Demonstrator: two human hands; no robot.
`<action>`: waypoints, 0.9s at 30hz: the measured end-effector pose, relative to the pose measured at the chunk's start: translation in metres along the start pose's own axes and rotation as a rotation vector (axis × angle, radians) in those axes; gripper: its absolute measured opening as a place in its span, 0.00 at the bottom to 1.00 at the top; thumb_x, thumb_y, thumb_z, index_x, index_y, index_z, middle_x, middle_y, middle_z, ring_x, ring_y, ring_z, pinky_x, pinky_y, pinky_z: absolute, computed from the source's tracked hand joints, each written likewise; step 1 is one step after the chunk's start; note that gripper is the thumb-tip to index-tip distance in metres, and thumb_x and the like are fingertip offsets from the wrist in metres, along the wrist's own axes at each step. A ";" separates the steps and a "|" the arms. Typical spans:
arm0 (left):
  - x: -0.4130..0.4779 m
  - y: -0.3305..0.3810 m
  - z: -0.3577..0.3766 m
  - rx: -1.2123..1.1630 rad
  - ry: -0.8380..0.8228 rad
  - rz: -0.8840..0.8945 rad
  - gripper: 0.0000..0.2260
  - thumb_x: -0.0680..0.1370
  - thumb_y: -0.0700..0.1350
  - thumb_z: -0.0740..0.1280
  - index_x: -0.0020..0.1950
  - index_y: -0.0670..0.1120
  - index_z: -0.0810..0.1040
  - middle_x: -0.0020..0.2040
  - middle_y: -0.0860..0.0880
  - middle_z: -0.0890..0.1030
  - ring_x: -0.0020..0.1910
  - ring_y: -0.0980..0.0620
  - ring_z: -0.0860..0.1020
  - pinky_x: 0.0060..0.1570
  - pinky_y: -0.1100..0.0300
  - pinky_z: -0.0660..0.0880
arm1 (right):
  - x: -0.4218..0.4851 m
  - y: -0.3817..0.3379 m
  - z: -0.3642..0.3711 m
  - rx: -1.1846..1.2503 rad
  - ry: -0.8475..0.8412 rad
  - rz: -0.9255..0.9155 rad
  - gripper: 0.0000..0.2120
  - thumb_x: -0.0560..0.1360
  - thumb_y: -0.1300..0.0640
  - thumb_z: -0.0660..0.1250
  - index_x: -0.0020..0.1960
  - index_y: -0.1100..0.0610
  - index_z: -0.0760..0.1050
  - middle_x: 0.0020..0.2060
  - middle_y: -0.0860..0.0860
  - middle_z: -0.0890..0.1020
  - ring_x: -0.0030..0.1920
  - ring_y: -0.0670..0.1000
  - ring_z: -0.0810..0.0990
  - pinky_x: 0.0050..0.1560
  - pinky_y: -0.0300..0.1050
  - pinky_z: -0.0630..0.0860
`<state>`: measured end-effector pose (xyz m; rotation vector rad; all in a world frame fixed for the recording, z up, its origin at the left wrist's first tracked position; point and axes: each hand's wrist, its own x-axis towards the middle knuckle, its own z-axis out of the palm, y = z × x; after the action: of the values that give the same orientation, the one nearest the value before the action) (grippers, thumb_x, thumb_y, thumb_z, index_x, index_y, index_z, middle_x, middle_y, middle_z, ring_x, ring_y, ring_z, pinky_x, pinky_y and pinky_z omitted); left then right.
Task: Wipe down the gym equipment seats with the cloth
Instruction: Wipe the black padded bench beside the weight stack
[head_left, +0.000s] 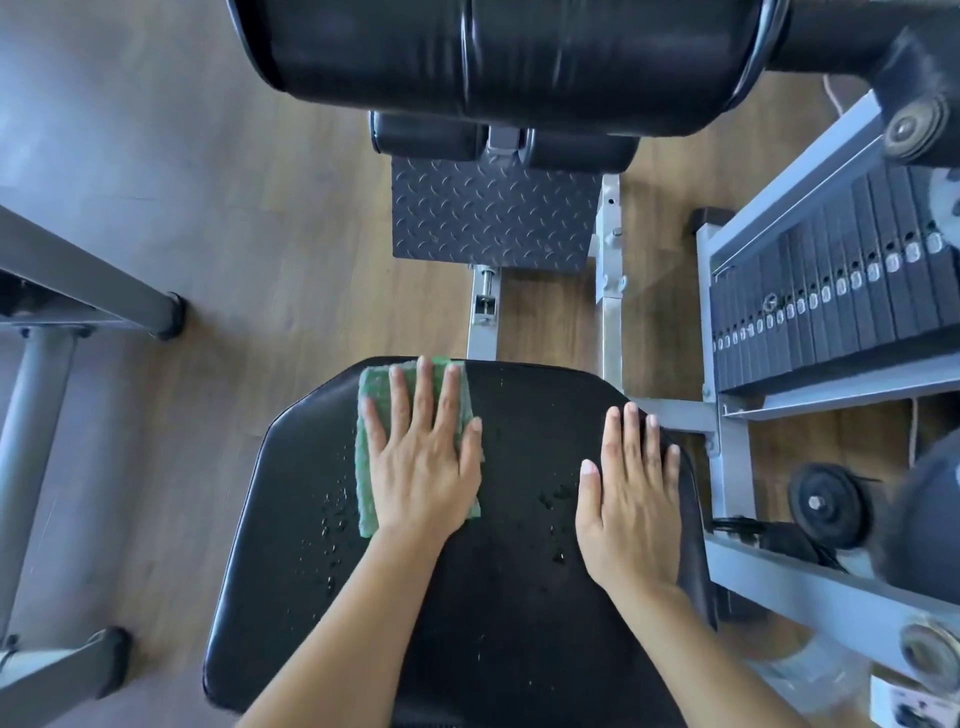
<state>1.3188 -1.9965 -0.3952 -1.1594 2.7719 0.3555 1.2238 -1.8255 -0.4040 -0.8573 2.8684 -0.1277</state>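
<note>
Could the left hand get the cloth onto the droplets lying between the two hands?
Probably yes: the left hand presses flat on the cloth, and the droplets lie on open seat beside it with nothing between. The right hand rests flat just past them and may need shifting.

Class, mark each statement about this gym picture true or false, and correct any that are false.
1. The left hand presses a green cloth flat on the black seat. True.
2. The right hand holds a spray bottle. False: it lies flat on the seat, fingers straight, holding nothing.
3. Water droplets lie on the seat. True.
4. The weight stack stands to the left of the seat. False: it stands to the right.
</note>
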 end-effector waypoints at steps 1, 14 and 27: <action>0.006 0.007 0.001 -0.001 -0.010 0.011 0.27 0.80 0.58 0.45 0.79 0.52 0.48 0.79 0.50 0.47 0.77 0.47 0.42 0.73 0.44 0.36 | -0.001 0.000 0.000 -0.004 0.002 -0.002 0.28 0.80 0.49 0.44 0.77 0.60 0.56 0.76 0.56 0.57 0.77 0.57 0.54 0.75 0.56 0.49; 0.007 -0.021 -0.006 0.026 -0.010 0.031 0.28 0.79 0.59 0.44 0.79 0.55 0.46 0.79 0.51 0.46 0.77 0.50 0.42 0.74 0.47 0.38 | 0.000 0.000 0.002 -0.014 0.017 0.002 0.28 0.80 0.49 0.44 0.77 0.60 0.57 0.76 0.57 0.58 0.76 0.57 0.55 0.74 0.56 0.49; -0.015 -0.041 -0.007 0.020 -0.012 0.076 0.26 0.80 0.58 0.43 0.78 0.55 0.48 0.79 0.54 0.48 0.77 0.52 0.43 0.75 0.47 0.41 | 0.000 0.001 0.004 -0.014 0.021 -0.003 0.28 0.80 0.49 0.45 0.77 0.60 0.56 0.76 0.56 0.58 0.77 0.57 0.55 0.74 0.55 0.47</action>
<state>1.3587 -2.0157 -0.3923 -1.0468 2.8083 0.3394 1.2238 -1.8252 -0.4081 -0.8674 2.8916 -0.1179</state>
